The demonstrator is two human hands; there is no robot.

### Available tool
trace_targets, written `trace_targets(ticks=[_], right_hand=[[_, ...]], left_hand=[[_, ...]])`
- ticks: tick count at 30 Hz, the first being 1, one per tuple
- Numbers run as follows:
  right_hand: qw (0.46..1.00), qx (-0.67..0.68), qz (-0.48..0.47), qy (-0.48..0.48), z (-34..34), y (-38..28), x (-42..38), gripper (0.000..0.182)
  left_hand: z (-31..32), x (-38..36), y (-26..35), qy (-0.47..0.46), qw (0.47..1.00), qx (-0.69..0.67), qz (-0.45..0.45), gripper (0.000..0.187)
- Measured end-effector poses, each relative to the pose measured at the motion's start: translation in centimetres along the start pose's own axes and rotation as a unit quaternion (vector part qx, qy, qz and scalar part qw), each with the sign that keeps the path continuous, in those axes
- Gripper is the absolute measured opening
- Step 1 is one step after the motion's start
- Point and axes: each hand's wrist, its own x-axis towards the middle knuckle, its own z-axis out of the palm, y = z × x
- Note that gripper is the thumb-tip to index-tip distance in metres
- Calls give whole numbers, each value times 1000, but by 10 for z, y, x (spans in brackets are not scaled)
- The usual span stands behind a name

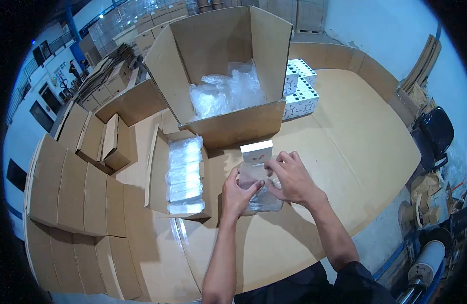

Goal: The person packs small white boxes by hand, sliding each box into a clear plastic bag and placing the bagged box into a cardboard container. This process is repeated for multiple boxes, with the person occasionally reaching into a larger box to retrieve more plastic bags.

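Observation:
A small white box [257,152] stands partly out of the mouth of a clear plastic bag [264,201]. My left hand [238,196] grips the bag from its left side, with the thumb across the front. My right hand [295,180] is on the other side, its bent fingers pinching the bag's edge just under the white box. Part of the bag is hidden behind my fingers. Left of my hands, an open carton [207,177] holds a row of bubble-wrapped white packs [184,177].
Behind my hands stands a large open carton [233,124] with clear plastic bags [228,91] inside. White patterned boxes [300,101] are stacked to its right. Brown cartons [71,187] line the left side of the cardboard-covered table [360,137]. A dark chair [436,131] is beyond the right edge.

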Motion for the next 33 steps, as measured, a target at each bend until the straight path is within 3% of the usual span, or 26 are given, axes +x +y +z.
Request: trace_targets(ticks=[1, 5, 7, 11, 15, 20, 22, 32, 33], right_hand=[[1000, 19, 17, -9, -2, -4, 3, 19], [995, 66, 37, -64, 3, 3, 11, 15], [988, 118, 58, -86, -4, 2, 20, 15], [966, 164, 110, -165, -20, 1, 36, 21], [979, 142, 66, -128, -20, 0, 38, 22], [959, 167, 77, -216, -21, 1, 48, 19], [959, 191, 77, -195, -15, 4, 47, 19], [943, 294, 6, -155, -11, 9, 39, 28], [943, 293, 6, -154, -14, 10, 39, 28]], left_hand=[[1, 0, -3, 10, 999, -6, 42, 46], [-1, -7, 12, -7, 999, -12, 43, 49], [-2, -10, 21, -7, 995, 41, 93, 50], [-3, -9, 14, -23, 995, 25, 96, 54], [-4, -10, 17, -54, 996, 43, 64, 60], [-4, -10, 17, -85, 994, 37, 53, 58], [-5, -13, 24, -88, 995, 45, 10, 56], [-3, -6, -3, -96, 995, -31, -9, 57], [-3, -3, -6, -104, 994, -42, 19, 55]])
